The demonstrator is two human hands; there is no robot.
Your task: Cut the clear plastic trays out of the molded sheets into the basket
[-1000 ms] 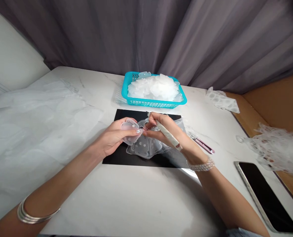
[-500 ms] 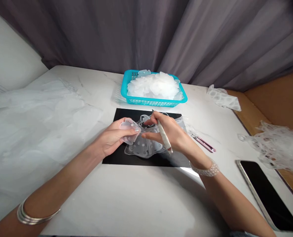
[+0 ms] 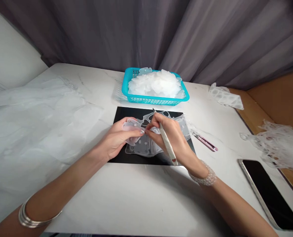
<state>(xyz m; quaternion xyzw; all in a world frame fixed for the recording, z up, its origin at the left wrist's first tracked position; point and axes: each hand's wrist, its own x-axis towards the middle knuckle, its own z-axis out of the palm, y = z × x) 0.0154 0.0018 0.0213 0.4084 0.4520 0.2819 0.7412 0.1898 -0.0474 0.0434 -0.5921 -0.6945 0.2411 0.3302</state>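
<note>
My left hand [image 3: 120,136] pinches a translucent silicone-like piece [image 3: 131,125] with small holes between thumb and fingers. My right hand [image 3: 170,133] grips a craft knife [image 3: 168,144] with a pale, wrapped-looking handle; its dark blade tip points up and away. The thumb and a fingertip of that hand pinch at the edge of the held piece, close to my left thumb. Below both hands a translucent sheet [image 3: 143,147] with cut-out shapes lies on a black mat [image 3: 119,159].
A blue basket [image 3: 158,98] heaped with translucent pieces stands behind the mat. Cloudy plastic film [image 3: 38,128] covers the left side. A pink cutter [image 3: 207,143], a phone [image 3: 270,194] and tangled translucent scraps [image 3: 282,144] are on the right. Another scrap [image 3: 225,95] lies farther back.
My right thumb and finger, apart before, have closed together at the piece's edge beside my left thumb. The knife handle has swung slightly down and right.
</note>
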